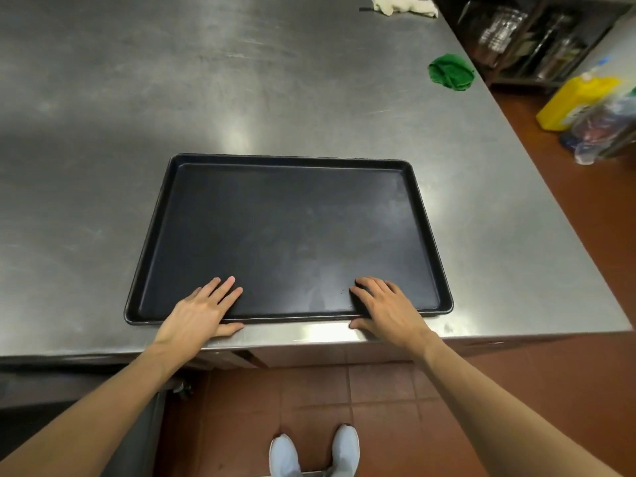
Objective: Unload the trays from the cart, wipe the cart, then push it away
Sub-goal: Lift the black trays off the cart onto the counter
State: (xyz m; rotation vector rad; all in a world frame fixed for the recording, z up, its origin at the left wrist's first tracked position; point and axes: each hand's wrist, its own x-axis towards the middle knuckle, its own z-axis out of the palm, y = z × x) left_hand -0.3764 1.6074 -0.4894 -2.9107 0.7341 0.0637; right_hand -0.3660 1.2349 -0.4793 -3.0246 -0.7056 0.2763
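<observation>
A black tray (289, 235) lies flat on the steel surface (103, 132), its long side running along the near edge, a little right of the middle. The left hand (199, 313) and right hand (387, 308) both rest on the tray's near rim, fingers straight and spread onto its floor, thumbs down on the surface just outside the rim, neither grip closed around anything. Toward the far right corner sit a crumpled green cloth (451, 71) and, at the far edge, a white cloth (406, 5), both well apart from the tray.

The white cloth (406, 5) is cut off by the top edge.
</observation>
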